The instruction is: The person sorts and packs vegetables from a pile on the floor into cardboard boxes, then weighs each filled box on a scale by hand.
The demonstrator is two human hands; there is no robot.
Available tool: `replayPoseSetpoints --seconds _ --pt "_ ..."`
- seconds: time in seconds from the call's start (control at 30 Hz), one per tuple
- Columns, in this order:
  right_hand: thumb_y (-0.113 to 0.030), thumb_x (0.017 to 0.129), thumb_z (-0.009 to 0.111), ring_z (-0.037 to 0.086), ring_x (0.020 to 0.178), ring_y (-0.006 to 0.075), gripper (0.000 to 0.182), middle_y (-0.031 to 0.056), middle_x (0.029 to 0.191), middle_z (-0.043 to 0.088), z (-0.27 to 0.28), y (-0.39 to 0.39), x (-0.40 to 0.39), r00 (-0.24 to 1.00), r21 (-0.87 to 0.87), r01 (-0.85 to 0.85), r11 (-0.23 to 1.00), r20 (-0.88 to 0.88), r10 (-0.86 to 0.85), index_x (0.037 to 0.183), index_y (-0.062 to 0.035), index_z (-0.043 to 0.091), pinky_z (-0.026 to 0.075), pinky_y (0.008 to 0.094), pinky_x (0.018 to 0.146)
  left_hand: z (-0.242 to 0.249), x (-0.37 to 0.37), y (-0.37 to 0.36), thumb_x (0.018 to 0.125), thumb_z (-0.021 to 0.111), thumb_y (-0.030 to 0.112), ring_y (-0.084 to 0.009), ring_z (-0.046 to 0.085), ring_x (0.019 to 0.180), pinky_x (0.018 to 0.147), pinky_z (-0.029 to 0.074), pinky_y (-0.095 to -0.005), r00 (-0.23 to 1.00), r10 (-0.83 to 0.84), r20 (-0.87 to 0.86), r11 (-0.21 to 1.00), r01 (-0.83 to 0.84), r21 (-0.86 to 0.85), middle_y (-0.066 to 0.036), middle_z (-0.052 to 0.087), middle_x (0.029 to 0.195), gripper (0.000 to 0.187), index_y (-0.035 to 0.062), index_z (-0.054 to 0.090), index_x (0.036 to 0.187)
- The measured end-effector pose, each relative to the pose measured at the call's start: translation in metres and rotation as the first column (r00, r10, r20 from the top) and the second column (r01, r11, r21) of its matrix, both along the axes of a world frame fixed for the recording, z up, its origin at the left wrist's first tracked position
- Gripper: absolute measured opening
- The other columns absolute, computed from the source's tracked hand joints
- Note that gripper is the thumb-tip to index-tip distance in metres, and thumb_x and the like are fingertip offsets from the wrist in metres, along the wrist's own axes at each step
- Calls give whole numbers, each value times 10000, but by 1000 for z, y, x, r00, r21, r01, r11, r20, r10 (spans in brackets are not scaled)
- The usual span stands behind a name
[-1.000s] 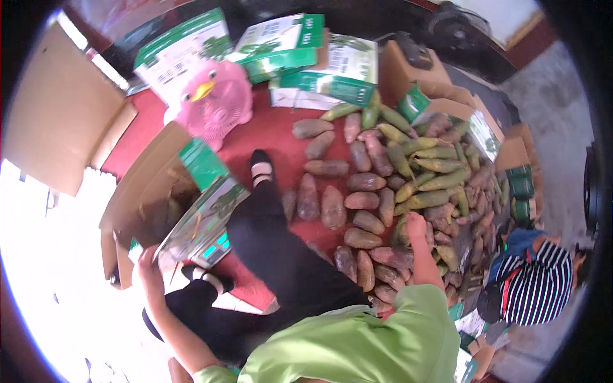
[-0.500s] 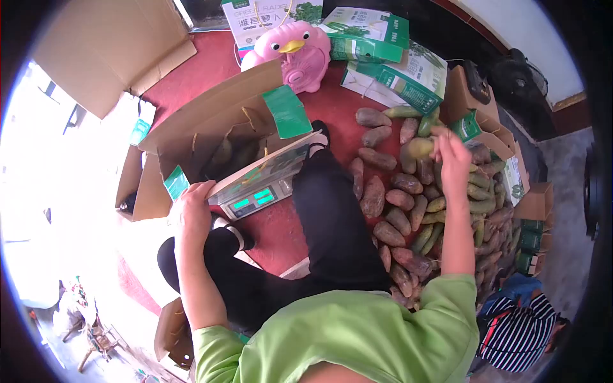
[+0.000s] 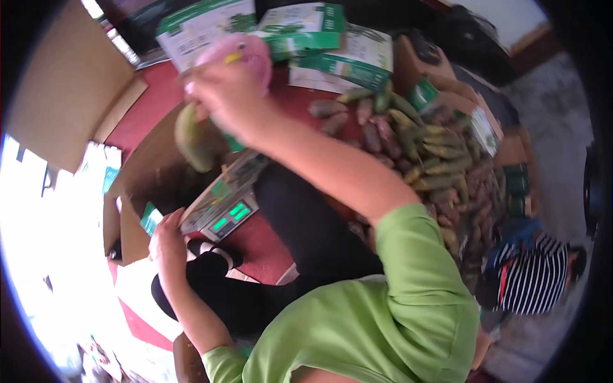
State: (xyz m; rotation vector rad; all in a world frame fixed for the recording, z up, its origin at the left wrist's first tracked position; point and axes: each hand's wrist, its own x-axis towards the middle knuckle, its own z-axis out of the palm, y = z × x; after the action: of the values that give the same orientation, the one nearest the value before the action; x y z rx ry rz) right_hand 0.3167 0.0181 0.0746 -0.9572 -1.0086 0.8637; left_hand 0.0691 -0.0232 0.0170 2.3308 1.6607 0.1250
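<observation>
My right hand (image 3: 220, 89) is closed on the end of a green radish (image 3: 194, 139), which hangs over the open cardboard box (image 3: 143, 172). My left hand (image 3: 168, 241) rests at the box's near edge, beside a green-and-white flap; its fingers are bent and partly hidden, pressed on the edge. Right of that hand stands a scale (image 3: 228, 219) with lit green displays, a flat board or carton leaning above it. Wrapped radishes (image 3: 447, 153), green and reddish, lie piled on the right. The inside of the box is dark.
A pink duck-shaped object (image 3: 258, 57) stands behind, near green-and-white cartons (image 3: 300, 25). More cardboard boxes (image 3: 447, 76) and a black fan are at the back right. A person in a striped shirt (image 3: 535, 274) is at the lower right.
My right hand has swung from the radish pile across to the left, carrying a green radish over the box. My left hand stays by the box edge. The whole view has shifted.
</observation>
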Motion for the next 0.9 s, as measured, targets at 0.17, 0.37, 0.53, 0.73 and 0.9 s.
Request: replayPoseSetpoints --seconds 0.17,0.37,0.53,0.73,0.9 --pt "-90 789 563 619 792 312 132 155 821 644 -55 32 -43 823 216 148 965 514 -241 860 -34 660 479 395 732 -12 -8 8 780 446 -34 -324 596 904 774 460 -380 993 -107 51 994 106 28 -137 621 1001 339 78 623 1047" --pt "-78 743 623 592 923 305 251 145 1010 610 -55 -24 -33 839 230 -53 972 538 -81 992 -43 625 457 381 823 -20 -13 15 802 457 -30 -329 599 912 778 460 -372 980 -158 121 988 156 22 -158 626 994 306 31 605 1063" --pt "-35 776 602 616 787 230 117 117 843 627 -93 -77 39 835 223 270 937 429 -343 887 -37 642 489 310 684 -23 -15 16 854 485 32 -310 623 854 740 468 -365 982 -141 125 987 131 88 -172 642 921 236 37 620 1047" --pt "-91 808 585 624 872 200 176 119 918 651 -205 -177 138 725 -272 603 750 580 -373 957 -14 638 477 297 781 -23 -13 17 853 480 19 -305 621 845 733 463 -359 985 -143 97 986 134 95 -178 640 920 245 34 617 1056" --pt "-152 740 618 635 777 254 203 133 840 657 -294 -278 203 658 -532 737 418 707 -260 902 -35 657 490 328 721 -34 -22 24 852 483 19 -298 609 828 738 455 -355 984 -147 103 986 137 100 -179 629 910 250 19 605 1071"
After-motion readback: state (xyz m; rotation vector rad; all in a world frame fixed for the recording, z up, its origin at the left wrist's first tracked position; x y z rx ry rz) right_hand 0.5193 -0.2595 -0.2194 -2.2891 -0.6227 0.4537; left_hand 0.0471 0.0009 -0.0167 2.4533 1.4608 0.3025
